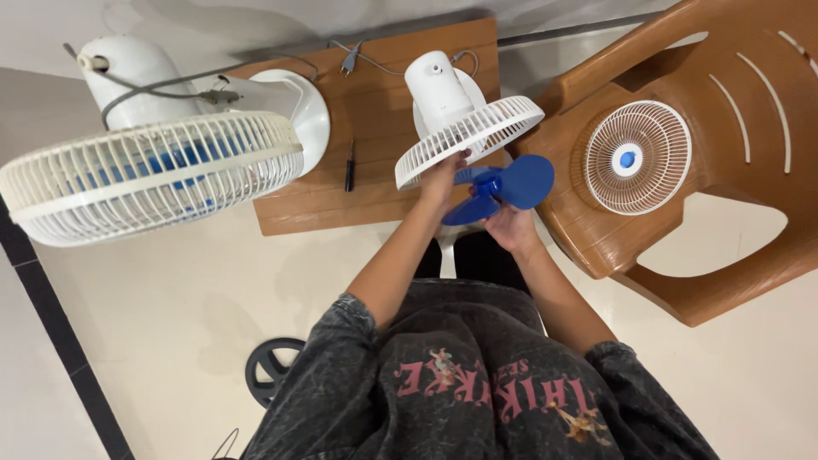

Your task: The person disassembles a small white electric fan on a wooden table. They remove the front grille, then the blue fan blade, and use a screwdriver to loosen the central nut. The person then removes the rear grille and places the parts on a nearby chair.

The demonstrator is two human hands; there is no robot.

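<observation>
Blade: blue fan blade (503, 189), 3 lobes, off its fan, held in the air just in front of the small fan's rear guard, above your lap.
R hand: your right hand (509, 227) grips the blade from below at the hub; fingers curled shut on it, thumb side toward you.
L hand: your left hand (443, 177) is up at the lower rim of the rear guard (469, 136); fingertips touch the white wires, fingers partly bent, can't tell if they truly pinch the rim. It sits just beside the blade's left lobe.
Small fan: white motor housing (437, 89) w/ guard attached, front open, tilted toward you, standing on the wooden table (383, 102). Its cord w/ plug (349, 60) trails over the tabletop at the back.
Screwdriver: dark screwdriver (349, 164) lies on the table, left of the small fan, apart from both hands.
Big fan: second white fan (145, 166), fully caged, blue blade inside, lying at the table's left edge; gray cord wrapped around its motor.
Chair: brown plastic chair (750, 94) to your right; loose front grille (636, 157), white w/ blue centre cap, rests on its seat, near the blade but not touching.
Floor: pale tiles (170, 307); a dark round part (271, 368) lies by your left elbow.
</observation>
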